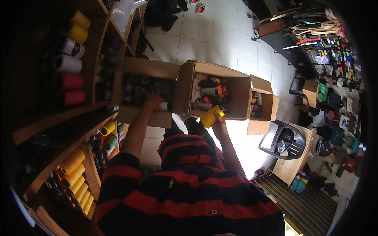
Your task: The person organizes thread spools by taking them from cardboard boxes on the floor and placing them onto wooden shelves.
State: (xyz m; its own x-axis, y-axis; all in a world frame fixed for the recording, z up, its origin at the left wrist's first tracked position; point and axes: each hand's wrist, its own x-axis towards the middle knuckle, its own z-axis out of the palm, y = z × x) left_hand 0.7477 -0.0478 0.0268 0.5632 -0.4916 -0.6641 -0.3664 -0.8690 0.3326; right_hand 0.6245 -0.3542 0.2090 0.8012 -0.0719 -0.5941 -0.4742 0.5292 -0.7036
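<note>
My right hand is closed around a yellow thread spool, holding it tilted by the near edge of the middle cardboard box. In that box lie several spools in white, orange and dark colours. My left hand reaches down into the left cardboard box, fingers spread over a pile of dark thread spools. Shadow hides whether its fingertips touch them. A white-ended spool lies beside that hand.
Wooden shelving with yellow, white and pink spools rises on my left; lower racks hold more yellow cones. A smaller cardboard box adjoins the middle one. A black plastic chair stands at right, near crowded goods.
</note>
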